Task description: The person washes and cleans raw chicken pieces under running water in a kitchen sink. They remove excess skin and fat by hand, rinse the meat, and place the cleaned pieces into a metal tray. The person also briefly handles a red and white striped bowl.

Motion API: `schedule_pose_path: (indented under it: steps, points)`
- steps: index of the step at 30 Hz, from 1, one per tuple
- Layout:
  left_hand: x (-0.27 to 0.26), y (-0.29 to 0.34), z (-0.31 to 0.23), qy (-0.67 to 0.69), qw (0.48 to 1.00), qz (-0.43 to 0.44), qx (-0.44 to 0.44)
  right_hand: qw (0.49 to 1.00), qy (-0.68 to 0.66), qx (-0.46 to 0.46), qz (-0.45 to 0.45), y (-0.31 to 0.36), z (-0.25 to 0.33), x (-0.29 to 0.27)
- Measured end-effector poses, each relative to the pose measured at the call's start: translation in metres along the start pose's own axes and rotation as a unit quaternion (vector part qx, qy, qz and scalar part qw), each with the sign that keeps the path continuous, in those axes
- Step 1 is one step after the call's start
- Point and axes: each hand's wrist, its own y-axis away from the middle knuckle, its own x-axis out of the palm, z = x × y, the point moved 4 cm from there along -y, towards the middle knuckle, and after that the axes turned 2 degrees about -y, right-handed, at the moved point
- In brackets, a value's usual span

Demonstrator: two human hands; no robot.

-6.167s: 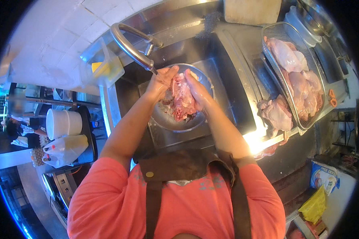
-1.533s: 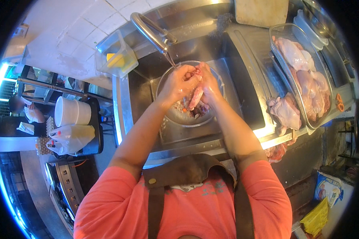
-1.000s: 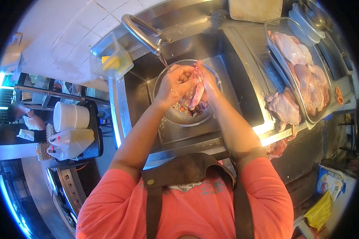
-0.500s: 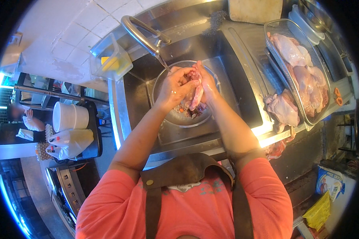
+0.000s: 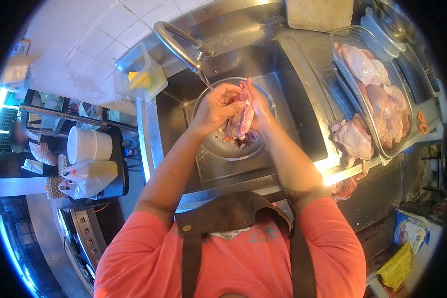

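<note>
Over a round bowl point(image 5: 223, 155) in the steel sink point(image 5: 171, 126), both my hands hold a piece of raw chicken point(image 5: 245, 123). My left hand point(image 5: 216, 110) has its thumb and curled fingers on the meat's left side. My right hand point(image 5: 261, 110) cups it from the right, its fingers partly hidden behind the meat. The faucet point(image 5: 171, 38) arches in from the upper left, with a thin stream falling beside my left hand. Below the chicken, reddish and orange scraps point(image 5: 232, 140) lie in the bowl.
Right of the sink, a wire basket point(image 5: 336, 53) holds raw chicken pieces point(image 5: 386, 107); another chicken piece point(image 5: 352, 139) lies beside it. Orange-handled scissors point(image 5: 422, 123) rest farther right. A clear tub point(image 5: 156, 84) stands at the sink's left corner. Another person's arm point(image 5: 43, 154) shows far left.
The chicken and both hands have shifted only slightly. My left fingers bend a little differently on the meat, and the whole view has moved slightly.
</note>
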Motion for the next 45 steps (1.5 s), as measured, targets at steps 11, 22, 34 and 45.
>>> schedule_pose_path:
  steps: [11,22,34,45]
  points:
    - [-0.007,-0.003,0.0,-0.34,0.931,-0.128,0.004,0.994,0.077,-0.079,0.019,0.008,0.0,0.016]
    - [-0.006,0.005,0.011,-0.166,0.968,-0.154,-0.108,0.962,0.157,-0.203,-0.091,0.001,-0.001,0.0]
    - [-0.001,0.026,0.006,0.074,0.975,-0.079,-0.194,0.966,0.131,-0.179,-0.133,-0.004,0.014,-0.014]
    - [-0.073,0.043,-0.021,0.229,0.947,-0.2,-0.101,0.984,-0.023,-0.138,-0.111,-0.008,0.018,-0.023]
